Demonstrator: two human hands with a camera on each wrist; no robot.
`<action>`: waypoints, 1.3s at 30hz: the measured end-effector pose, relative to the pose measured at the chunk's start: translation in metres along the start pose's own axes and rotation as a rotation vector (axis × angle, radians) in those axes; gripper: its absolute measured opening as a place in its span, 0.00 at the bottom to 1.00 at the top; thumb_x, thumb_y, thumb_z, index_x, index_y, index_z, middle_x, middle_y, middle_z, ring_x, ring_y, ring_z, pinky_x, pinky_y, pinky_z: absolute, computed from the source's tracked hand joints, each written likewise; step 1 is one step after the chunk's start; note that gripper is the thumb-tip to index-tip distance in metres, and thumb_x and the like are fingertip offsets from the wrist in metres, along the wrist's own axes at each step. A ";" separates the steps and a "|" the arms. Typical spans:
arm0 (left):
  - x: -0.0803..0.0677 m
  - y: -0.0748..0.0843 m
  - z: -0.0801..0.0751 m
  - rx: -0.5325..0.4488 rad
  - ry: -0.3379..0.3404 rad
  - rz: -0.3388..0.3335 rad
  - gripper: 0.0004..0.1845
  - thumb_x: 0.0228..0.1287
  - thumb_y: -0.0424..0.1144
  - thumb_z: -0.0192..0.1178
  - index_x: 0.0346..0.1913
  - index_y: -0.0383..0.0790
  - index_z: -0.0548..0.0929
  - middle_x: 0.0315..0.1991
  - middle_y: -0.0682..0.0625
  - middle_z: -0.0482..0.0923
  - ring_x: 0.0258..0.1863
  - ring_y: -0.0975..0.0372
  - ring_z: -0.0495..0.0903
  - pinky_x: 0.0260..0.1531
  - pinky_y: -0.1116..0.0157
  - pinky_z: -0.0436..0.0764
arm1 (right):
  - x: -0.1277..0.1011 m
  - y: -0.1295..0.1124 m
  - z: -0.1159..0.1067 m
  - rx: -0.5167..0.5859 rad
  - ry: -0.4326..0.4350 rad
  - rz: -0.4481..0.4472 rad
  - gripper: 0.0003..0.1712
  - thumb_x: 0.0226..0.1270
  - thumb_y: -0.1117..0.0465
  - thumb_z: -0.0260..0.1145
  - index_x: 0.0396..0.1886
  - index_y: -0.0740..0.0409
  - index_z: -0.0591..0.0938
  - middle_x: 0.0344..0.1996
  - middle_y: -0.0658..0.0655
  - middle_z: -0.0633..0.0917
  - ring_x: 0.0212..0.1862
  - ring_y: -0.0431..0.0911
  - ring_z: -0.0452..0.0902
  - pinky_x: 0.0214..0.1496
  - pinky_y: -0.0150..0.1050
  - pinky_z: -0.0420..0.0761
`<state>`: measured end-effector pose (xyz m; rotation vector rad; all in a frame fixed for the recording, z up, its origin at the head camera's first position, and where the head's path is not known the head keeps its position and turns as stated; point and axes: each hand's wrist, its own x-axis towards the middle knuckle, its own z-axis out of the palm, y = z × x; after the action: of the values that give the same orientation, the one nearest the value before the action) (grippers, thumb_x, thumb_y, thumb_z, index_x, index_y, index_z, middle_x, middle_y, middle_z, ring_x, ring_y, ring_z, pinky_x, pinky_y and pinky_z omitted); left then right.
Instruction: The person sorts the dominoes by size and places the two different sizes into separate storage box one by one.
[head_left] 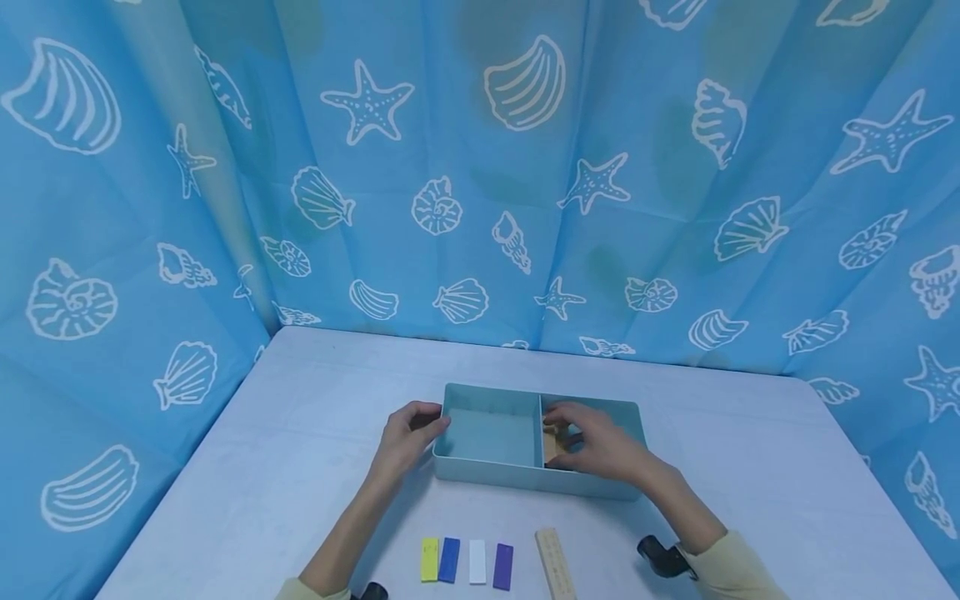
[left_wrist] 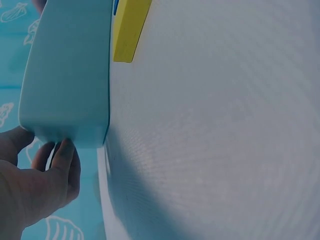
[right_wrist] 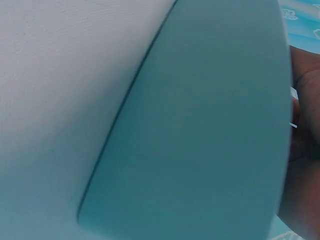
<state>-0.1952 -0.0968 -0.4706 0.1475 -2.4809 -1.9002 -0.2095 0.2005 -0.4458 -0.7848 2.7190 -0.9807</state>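
A pale teal divided box [head_left: 480,473] lies across the table, a thin divider [head_left: 540,429] splitting it into a larger left and a smaller right compartment. My left hand [head_left: 405,437] holds its left end; in the left wrist view the bent fingers [left_wrist: 64,152] touch the outer end wall near the rim. My right hand [head_left: 603,442] reaches into the right compartment and grips a tan wooden block [head_left: 552,446] between thumb and fingers, close beside the divider. The hand hides part of that block. In the right wrist view the box's front wall [right_wrist: 195,130] covers most of the fingers.
In front of the box lie a yellow block [head_left: 429,559], a blue block [head_left: 448,560], a white block [head_left: 477,562] and a purple block [head_left: 502,567]. A longer wooden bar [head_left: 554,562] lies right of them. A blue shell-patterned curtain [head_left: 465,250] hangs behind the table.
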 end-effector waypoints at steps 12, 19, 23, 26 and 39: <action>-0.001 0.000 -0.001 -0.007 -0.003 -0.005 0.18 0.66 0.38 0.64 0.54 0.32 0.79 0.51 0.42 0.81 0.54 0.50 0.78 0.56 0.52 0.78 | -0.022 -0.022 -0.019 -0.010 0.018 0.016 0.29 0.59 0.56 0.76 0.60 0.55 0.78 0.65 0.59 0.74 0.57 0.55 0.76 0.50 0.40 0.83; 0.000 -0.001 -0.001 0.003 -0.005 0.013 0.18 0.67 0.38 0.64 0.54 0.31 0.79 0.51 0.42 0.81 0.54 0.50 0.78 0.56 0.51 0.78 | -0.045 -0.038 -0.022 0.020 0.005 -0.004 0.31 0.59 0.57 0.76 0.62 0.53 0.77 0.67 0.59 0.72 0.58 0.55 0.76 0.48 0.42 0.84; -0.001 -0.001 -0.002 0.001 -0.004 0.012 0.18 0.67 0.38 0.64 0.54 0.31 0.79 0.50 0.42 0.81 0.53 0.50 0.78 0.55 0.51 0.77 | -0.060 -0.048 -0.020 0.003 -0.003 -0.033 0.33 0.58 0.55 0.76 0.64 0.45 0.76 0.67 0.56 0.72 0.59 0.52 0.75 0.46 0.37 0.84; 0.000 -0.001 -0.001 -0.001 -0.007 0.005 0.18 0.66 0.38 0.64 0.54 0.31 0.80 0.50 0.43 0.81 0.53 0.51 0.78 0.56 0.52 0.77 | -0.070 -0.055 -0.019 0.010 -0.021 -0.071 0.34 0.57 0.55 0.77 0.64 0.43 0.75 0.68 0.56 0.71 0.60 0.51 0.74 0.46 0.35 0.84; 0.001 0.000 0.000 -0.004 -0.006 -0.007 0.18 0.66 0.38 0.64 0.54 0.31 0.80 0.50 0.43 0.81 0.53 0.51 0.78 0.55 0.52 0.77 | -0.093 -0.059 0.007 0.171 -0.309 0.049 0.32 0.60 0.50 0.75 0.64 0.41 0.75 0.67 0.55 0.71 0.59 0.50 0.72 0.48 0.36 0.82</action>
<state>-0.1965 -0.0973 -0.4710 0.1506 -2.4839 -1.9112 -0.1029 0.2069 -0.4174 -0.7632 2.3474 -0.9744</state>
